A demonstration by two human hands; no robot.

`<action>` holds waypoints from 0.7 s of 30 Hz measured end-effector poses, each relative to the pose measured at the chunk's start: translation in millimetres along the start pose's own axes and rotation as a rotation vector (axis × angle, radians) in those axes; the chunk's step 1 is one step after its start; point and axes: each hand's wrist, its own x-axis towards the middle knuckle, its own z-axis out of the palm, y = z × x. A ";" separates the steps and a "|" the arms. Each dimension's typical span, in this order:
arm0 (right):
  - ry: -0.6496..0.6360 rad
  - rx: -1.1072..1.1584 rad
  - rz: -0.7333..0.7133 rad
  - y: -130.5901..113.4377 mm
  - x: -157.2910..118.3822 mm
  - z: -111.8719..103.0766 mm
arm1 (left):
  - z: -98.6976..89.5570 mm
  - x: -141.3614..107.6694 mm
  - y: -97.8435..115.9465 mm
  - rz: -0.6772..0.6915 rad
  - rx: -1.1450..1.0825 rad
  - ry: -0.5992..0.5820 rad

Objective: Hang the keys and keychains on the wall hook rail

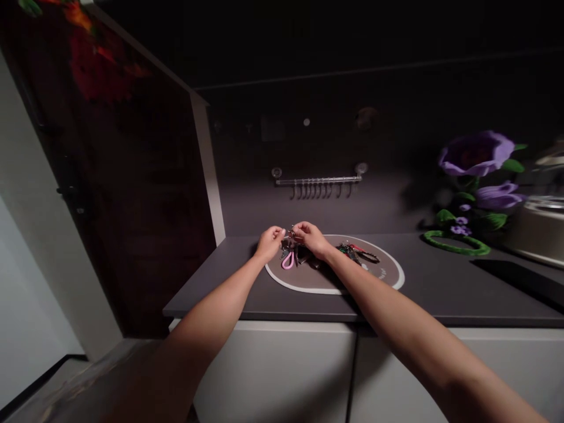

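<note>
My left hand [269, 242] and my right hand [311, 237] are close together above the oval mat [304, 285], fingers pinched. Between their fingertips is a small metal key ring [291, 234], which both appear to grip. Below the hands are dark keys [296, 257] and a pink loop strap [288, 260]; whether they hang from the ring or lie on the mat I cannot tell. On the mat's right part lies another bunch of keys [352, 254] with red and green bits and a black braided strap [370, 257]. My right forearm hides part of the mat.
The mat lies on a dark grey countertop [434, 288] over white cabinets [282, 364]. On the back wall is a clear rail with several hooks [319, 181]. Purple flowers [478, 154] with a green ring base [456, 242] stand at right. A dark door [145, 205] is at left.
</note>
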 end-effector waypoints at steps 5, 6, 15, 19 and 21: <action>0.114 0.082 0.033 -18.4 9.2 0.9 | -1.2 0.6 -5.1 0.125 0.322 0.025; 0.130 0.088 0.034 -23.4 13.9 0.6 | -1.1 0.6 -5.5 0.131 0.349 0.015; 0.320 0.106 -0.022 -52.9 74.6 3.0 | 1.2 2.2 -9.1 0.102 0.343 -0.053; 0.451 0.108 -0.018 -52.4 95.4 8.6 | 1.7 4.0 -12.9 0.086 0.322 -0.057; 0.500 0.115 -0.005 -50.6 103.6 10.8 | 2.0 4.6 -13.8 0.079 0.315 -0.059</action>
